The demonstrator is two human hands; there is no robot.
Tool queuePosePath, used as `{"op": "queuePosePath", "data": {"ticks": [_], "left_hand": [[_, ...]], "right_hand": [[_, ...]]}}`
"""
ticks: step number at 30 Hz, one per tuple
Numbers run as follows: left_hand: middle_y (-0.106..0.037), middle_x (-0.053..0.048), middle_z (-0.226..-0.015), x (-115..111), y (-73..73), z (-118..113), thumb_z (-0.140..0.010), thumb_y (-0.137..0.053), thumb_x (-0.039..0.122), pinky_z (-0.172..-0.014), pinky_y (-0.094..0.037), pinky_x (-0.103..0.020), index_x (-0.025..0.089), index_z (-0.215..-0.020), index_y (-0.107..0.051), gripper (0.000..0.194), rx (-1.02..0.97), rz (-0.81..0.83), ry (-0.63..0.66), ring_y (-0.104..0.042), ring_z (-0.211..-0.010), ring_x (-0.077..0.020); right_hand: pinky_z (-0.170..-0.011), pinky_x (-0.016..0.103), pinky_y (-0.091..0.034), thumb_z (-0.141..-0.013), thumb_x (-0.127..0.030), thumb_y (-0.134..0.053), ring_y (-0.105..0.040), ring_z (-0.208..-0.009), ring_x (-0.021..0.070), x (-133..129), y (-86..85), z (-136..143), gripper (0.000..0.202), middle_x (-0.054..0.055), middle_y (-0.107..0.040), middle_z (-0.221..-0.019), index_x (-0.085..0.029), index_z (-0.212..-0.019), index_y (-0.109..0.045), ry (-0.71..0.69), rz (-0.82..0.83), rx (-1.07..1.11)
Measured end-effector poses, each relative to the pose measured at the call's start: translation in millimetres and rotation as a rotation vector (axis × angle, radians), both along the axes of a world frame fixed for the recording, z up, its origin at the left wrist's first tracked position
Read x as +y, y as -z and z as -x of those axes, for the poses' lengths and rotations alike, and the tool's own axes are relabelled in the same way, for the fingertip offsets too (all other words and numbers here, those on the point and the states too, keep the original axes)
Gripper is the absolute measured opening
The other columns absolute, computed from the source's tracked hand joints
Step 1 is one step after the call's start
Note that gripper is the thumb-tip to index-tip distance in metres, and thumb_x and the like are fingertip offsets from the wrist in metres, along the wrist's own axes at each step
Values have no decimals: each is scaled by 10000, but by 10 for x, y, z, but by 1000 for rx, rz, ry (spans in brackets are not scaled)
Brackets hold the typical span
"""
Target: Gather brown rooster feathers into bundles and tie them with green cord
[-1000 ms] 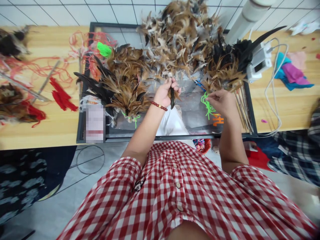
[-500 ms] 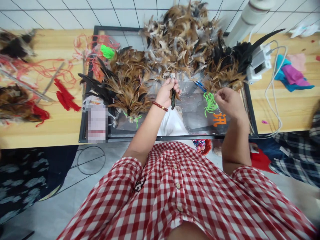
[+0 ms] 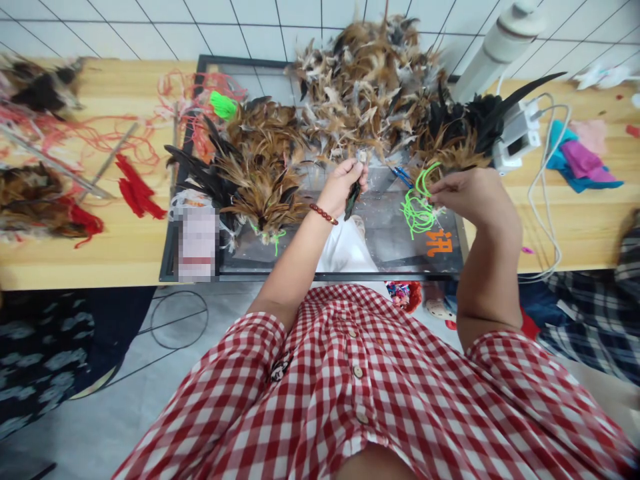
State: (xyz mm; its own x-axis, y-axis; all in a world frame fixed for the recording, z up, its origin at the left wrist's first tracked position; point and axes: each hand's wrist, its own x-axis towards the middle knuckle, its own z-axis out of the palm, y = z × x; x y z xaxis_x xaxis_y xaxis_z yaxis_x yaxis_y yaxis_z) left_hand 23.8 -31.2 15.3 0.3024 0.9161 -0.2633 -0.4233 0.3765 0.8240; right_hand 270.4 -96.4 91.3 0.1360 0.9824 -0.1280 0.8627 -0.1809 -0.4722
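Observation:
My left hand (image 3: 344,185), with a beaded bracelet at the wrist, is closed around a small bunch of feathers (image 3: 352,202). Their dark green-black ends hang below the fingers and a pale end sticks out on top. To the right, my right hand (image 3: 473,192) pinches a strand of bright green string at the edge of a loose green pile (image 3: 419,212). Beside that pile lies a small pair of blue-handled scissors or snips (image 3: 401,176). A big heap of brown and grey feathers (image 3: 367,87) rises behind both hands.
Tied brown feather bunches (image 3: 265,173) lie left on the black-framed glass panel (image 3: 300,275). Black feathers (image 3: 467,117) and a white charger with cables (image 3: 517,137) sit at right. Red yarn (image 3: 137,187) and thin rods (image 3: 110,157) lie on the wooden table. People sit on both sides.
My right hand has come to the green pile and pinched string, lifting a few strands. My left hand keeps the feather bunch, shifted slightly right in view.

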Motion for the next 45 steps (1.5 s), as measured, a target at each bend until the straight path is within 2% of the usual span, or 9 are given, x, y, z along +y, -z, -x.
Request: {"op": "queuePosePath", "data": {"ticks": [3,10,17,22,29,33,35,38,45], "left_hand": [[-542,86,-598,1,16,-3,-965,-772,363,-605,-491,-163,198,-776,-586,312,19,-21,20,-541,-522,-33],[-560,77,-609,5,33,-8,-983,-746,361,-630,-515,-166,198,-802,-606,281,23,-17,33,-568,-549,-45],[-659,40,-732,-81,-31,-41,-961,-773,336,-699,-531,-195,181,-764,-623,292,-2,-77,81,-599,-608,-50],[-728,13,-864,-186,17,-141,-919,-816,382,-744,-531,-236,183,-808,-705,254,-19,-244,269,-637,-645,-69],[-660,25,-680,-249,270,-329,-997,-708,328,-778,-485,-238,161,-731,-682,315,182,-384,373,-594,-626,-75],[-780,-86,-1103,-278,308,-355,-977,-705,295,-880,-553,-302,164,-719,-695,289,295,-551,404,-668,-725,-100],[-717,-130,-1380,-272,253,-329,-926,-764,265,-1013,-556,-352,170,-674,-677,283,323,-597,289,-729,-947,-161],[-721,-119,-1359,-242,127,-265,-879,-821,225,-1128,-514,-363,178,-654,-660,280,252,-506,96,-702,-1207,-226],[-653,36,-739,-270,-54,-175,-982,-741,300,-599,-482,-199,160,-794,-612,267,-107,-66,344,-623,-585,-64]], "right_hand": [[-799,379,-493,-782,-123,-680,-751,-888,290,37,-43,-8,161,85,-788,-764,-204,-786,-819,-84,57,-298],[-720,344,-531,-727,-328,-837,-662,-704,174,-54,132,-99,190,52,-751,-767,-197,-851,-777,-15,-185,536],[-717,322,-503,-806,-224,-754,-611,-739,136,11,199,-69,384,25,-707,-897,-217,-1189,-738,-188,-156,506],[-727,323,-498,-833,-231,-762,-602,-753,148,9,127,250,353,9,-685,-925,-271,-1178,-700,-300,-229,583],[-679,335,-486,-925,-153,-597,-593,-716,165,101,146,17,273,79,-684,-917,-188,-1190,-652,-113,-553,242],[-827,392,-568,-903,-47,-506,-736,-905,229,80,-26,-360,326,159,-755,-1040,-156,-1130,-713,82,-866,-143],[-959,432,-573,-884,-54,-566,-763,-1066,274,16,-145,-410,322,165,-788,-1102,-170,-1119,-753,-4,-839,-197],[-858,346,-591,-942,-99,-542,-778,-896,208,-59,-246,-244,354,121,-794,-936,-170,-1233,-731,-176,-558,-39],[-886,361,-601,-958,-235,-546,-769,-1003,238,200,88,335,238,101,-817,-1069,-222,-1101,-736,-544,-499,-89]]}}
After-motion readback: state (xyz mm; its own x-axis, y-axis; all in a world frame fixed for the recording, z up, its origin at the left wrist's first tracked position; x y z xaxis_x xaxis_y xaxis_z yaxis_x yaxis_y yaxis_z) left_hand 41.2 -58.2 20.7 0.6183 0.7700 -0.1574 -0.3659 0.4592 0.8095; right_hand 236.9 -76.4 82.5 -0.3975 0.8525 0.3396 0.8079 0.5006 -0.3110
